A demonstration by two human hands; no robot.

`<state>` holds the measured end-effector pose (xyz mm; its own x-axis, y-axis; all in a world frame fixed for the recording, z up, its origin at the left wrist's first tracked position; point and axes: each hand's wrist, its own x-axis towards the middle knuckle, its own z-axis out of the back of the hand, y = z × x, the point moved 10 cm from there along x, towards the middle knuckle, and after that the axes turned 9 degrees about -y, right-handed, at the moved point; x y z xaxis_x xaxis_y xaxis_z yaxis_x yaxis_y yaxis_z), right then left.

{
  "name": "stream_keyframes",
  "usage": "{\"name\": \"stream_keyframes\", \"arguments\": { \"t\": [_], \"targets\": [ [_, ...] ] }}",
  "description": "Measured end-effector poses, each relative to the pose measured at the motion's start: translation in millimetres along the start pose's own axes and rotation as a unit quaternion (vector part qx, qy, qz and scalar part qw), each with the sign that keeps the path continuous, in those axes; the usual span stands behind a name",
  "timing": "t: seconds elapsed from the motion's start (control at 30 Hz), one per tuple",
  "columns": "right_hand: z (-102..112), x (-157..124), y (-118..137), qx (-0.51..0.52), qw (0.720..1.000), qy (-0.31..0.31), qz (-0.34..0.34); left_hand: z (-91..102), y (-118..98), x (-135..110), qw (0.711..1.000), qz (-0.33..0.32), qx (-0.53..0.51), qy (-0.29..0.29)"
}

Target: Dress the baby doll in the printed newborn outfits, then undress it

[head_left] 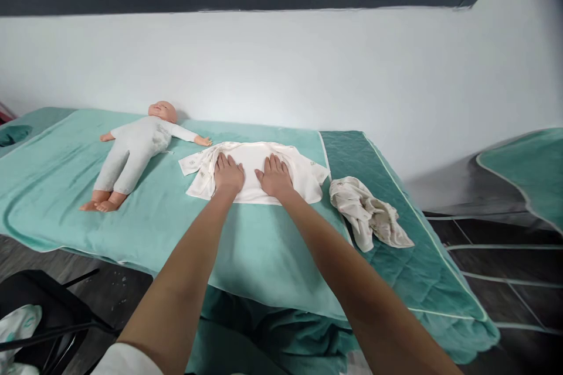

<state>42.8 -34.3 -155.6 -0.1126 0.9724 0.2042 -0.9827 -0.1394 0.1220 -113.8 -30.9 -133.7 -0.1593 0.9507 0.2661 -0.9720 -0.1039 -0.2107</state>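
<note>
The left hand [229, 174] and the right hand [274, 177] both lie palm down, fingers loosely spread and grasping nothing, pressed flat on a white, long-sleeved fabric garment with small printed motifs [254, 165]. With 12 o'clock toward the white wall [281, 70], the garment lies directly beneath both hands; the left rests toward its 9 o'clock side, the right toward its 3 o'clock side, with a bare strip of cloth between them.

The garment's long axis runs from 9 to 3 o'clock, one sleeve reaching out toward 9 and the other toward 3 or 4. Its straight, smooth edge faces 6 o'clock; the edge toward 12 is wavier. It is spread on a pale teal plush sheet [176, 234].

At 10 o'clock from the hands lies a baby doll with a white cloth body [145, 135], head toward 1 and feet toward 7. At 4 o'clock, a crumpled off-white printed cloth [367, 211] sits just beside the garment.

The cloth under the palms is hidden, and folds make the garment's neckline hard to make out. At 8 o'clock, a black folding chair [39, 299] is cut off by the frame, as is the white-and-green item on it.
</note>
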Motion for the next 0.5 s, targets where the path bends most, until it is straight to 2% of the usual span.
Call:
{"name": "stream_keyframes", "arguments": {
  "t": [0.2,0.5],
  "targets": [
    [1.0,-21.0,4.7,0.011,1.000,0.016,0.016,4.8,2.3,-23.7,0.999,-0.039,-0.006,-0.003],
    [18.0,-64.6,9.9,0.003,0.998,-0.023,0.058,9.3,2.8,-41.3,0.997,-0.073,-0.012,-0.012]
  ]
}}
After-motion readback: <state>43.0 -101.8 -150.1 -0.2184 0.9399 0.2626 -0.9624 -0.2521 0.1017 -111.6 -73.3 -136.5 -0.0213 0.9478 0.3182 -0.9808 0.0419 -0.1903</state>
